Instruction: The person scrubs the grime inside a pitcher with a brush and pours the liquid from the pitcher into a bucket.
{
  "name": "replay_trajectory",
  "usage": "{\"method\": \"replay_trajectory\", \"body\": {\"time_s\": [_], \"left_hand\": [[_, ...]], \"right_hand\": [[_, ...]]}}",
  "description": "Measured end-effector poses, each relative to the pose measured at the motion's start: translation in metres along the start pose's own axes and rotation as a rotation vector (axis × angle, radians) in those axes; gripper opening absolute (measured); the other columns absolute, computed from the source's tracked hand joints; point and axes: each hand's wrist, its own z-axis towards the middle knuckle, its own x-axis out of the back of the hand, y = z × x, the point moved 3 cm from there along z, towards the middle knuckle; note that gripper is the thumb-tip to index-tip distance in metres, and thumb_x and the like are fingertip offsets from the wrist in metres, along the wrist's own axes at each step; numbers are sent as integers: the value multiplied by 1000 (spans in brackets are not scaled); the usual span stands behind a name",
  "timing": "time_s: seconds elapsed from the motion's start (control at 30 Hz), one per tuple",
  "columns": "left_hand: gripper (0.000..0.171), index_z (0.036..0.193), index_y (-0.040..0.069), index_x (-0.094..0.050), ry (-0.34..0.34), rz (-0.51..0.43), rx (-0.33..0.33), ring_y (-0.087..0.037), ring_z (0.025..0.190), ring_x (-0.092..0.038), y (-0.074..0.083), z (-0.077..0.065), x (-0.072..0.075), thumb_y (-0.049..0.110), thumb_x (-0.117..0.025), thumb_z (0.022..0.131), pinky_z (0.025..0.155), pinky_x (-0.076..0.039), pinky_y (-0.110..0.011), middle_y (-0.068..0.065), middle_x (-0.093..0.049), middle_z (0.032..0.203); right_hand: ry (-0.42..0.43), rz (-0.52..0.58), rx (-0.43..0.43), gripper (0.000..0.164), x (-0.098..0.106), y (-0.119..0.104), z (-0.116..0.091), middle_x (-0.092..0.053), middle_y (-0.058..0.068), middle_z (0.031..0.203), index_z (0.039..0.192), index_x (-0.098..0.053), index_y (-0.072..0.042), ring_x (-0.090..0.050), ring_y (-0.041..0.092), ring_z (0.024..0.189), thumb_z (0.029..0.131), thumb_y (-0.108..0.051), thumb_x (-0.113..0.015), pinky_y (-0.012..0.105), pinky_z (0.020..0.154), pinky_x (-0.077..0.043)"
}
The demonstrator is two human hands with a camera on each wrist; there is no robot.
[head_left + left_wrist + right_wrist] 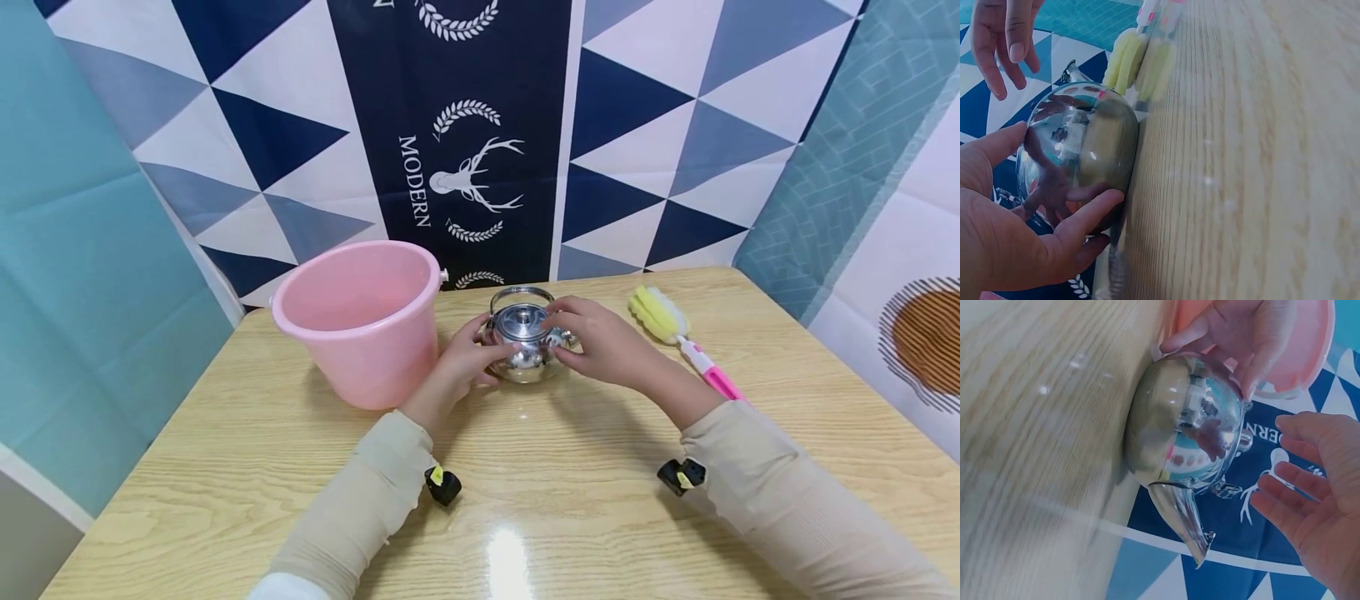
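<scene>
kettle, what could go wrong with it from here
The kettle could slip or turn: its surface looks smooth, and only the left hand grips it. The right hand, close by the lid, might knock it askew. The right sleeve lies near the brush and could nudge it.

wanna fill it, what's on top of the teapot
The teapot has a knobbed lid and an arched handle on top. The lid covers the inside, so any contents are hidden.
</scene>
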Motion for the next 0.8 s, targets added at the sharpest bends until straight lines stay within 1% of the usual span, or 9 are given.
{"method": "replay_trajectory", "body": {"time_s": [0.17,0.27,0.4,0.57,0.67,0.8], "left_hand": [[88,152,26,-34,-12,13,-9,-24,83,-62,0,2,-1,9,-82,79,74,-60,-45,-15,-38,143],[90,151,26,-35,-10,18,-13,-23,81,-62,0,3,0,5,-83,78,73,-60,-44,-15,-39,141],[89,150,25,-37,-7,6,-9,-24,80,-63,0,4,0,2,-82,77,73,-60,-45,-17,-40,139],[89,149,25,-38,5,-20,-2,-24,82,-62,1,4,2,0,-82,76,73,-60,-45,-16,-40,137],[88,149,24,-38,11,-28,-5,-24,81,-63,1,4,2,0,-82,76,71,-60,-45,-17,-40,135],[88,148,23,-39,10,-23,-10,-24,79,-63,0,4,1,0,-83,75,71,-60,-45,-17,-41,133]], "right_hand": [[-20,-14,-13,28,1,4,5,-60,21,120,107,-69,1,-57,35,110,82,-7,-77,50,94,-50],[-39,-20,-21,31,2,5,9,-59,23,122,110,-68,2,-56,37,113,83,-8,-77,51,96,-49],[-68,-31,-12,34,2,6,17,-57,25,126,114,-67,3,-53,40,117,83,-8,-76,52,100,-46],[-102,-33,-27,34,2,5,29,-55,25,130,116,-66,3,-51,40,121,85,-8,-75,53,103,-43],[-117,-33,-26,33,0,5,35,-55,25,130,116,-66,3,-52,40,120,86,-9,-75,52,103,-44],[-134,-43,0,32,-4,4,39,-57,24,127,115,-67,4,-55,39,116,86,-7,-74,50,99,-48]]}}
